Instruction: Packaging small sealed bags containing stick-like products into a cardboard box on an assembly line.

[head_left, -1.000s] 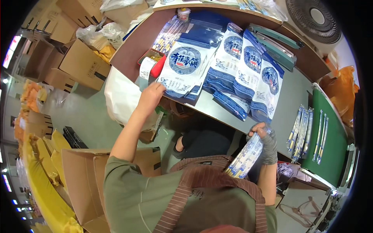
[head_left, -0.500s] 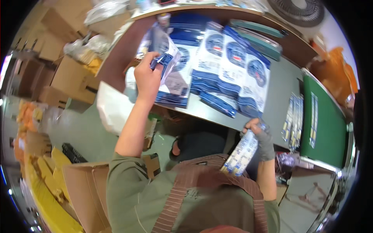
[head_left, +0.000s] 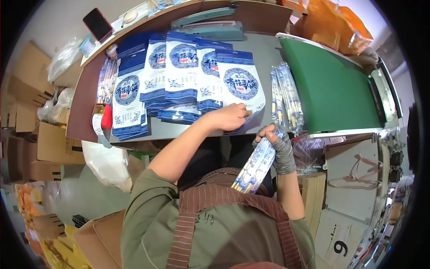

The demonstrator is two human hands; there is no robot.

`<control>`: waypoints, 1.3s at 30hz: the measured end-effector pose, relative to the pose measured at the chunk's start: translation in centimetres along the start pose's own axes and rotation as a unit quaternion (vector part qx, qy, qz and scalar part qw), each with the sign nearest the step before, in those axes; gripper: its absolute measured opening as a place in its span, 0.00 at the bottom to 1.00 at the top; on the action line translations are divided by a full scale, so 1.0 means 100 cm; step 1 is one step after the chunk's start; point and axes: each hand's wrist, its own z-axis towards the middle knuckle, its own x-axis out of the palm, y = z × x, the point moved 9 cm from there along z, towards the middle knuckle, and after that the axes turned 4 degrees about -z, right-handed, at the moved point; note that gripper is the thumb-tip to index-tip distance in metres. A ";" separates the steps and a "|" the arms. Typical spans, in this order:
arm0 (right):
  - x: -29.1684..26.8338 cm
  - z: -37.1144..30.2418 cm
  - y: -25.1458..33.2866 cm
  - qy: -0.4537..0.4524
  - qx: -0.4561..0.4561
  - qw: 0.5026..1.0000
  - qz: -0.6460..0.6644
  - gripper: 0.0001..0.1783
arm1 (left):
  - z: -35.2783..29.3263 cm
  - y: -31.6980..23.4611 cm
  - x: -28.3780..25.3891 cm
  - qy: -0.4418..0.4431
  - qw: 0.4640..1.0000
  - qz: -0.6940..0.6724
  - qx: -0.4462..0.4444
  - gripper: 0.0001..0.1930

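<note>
Hands apart, L just far-left of R, small gap btwn. L hand (head_left: 227, 117), bare, lay at near end of rightmost pouch (head_left: 242, 88), a wht one w/ blue top band & round blue emblem; fingers touched its near edge, but couldn't tell if they pinched it. R hand (head_left: 278, 150), palm & wrist wound in grey wrap, was clamped on far end of bundle of wrapped sticks (head_left: 256, 166), blue/wht patterned sleeves, pale tips showing at near end. Bundle was held slantwise off near edge of tabletop (head_left: 260, 47), near end toward apron (head_left: 217, 197), pointing near-left. Rightmost pouch overlapped its L neighbour; more overlapping pouches (head_left: 181, 80) ran left across tabletop, & pouch stack (head_left: 129, 96) lay at far-left end of row. Just R of rightmost pouch: clear-wrapped stick packs (head_left: 286, 96), side by side; beyond them, further R, green panel (head_left: 331, 89) w/ wht rim. Teal long-armed device (head_left: 208, 30) stood at far side, behind pouches. Red dispenser (head_left: 106, 117) sat near L edge, just L of stack, w/ more sticks (head_left: 106, 80) far of it. Phone (head_left: 97, 24), dark screen, was on far-left ledge; orange bag (head_left: 333, 27) far R. Cardboard boxes (head_left: 58, 143) were off to L, beyond tabletop.
</note>
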 end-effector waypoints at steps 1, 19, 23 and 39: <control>-0.007 -0.003 0.001 -0.004 -0.003 1.000 0.004 0.13 | 0.003 0.001 -0.001 0.005 1.000 0.003 0.002 0.23; 0.028 0.022 0.000 0.056 -0.137 0.981 -0.129 0.11 | -0.018 -0.020 0.017 -0.209 0.943 -0.230 0.114 0.26; 0.038 0.036 -0.004 0.063 -0.167 0.972 -0.155 0.10 | -0.023 0.008 0.008 -0.172 0.912 -0.367 0.062 0.29; -0.013 -0.005 -0.065 -0.073 -0.036 0.978 -0.194 0.25 | -0.092 -0.070 0.005 -0.488 0.864 -0.033 0.119 0.12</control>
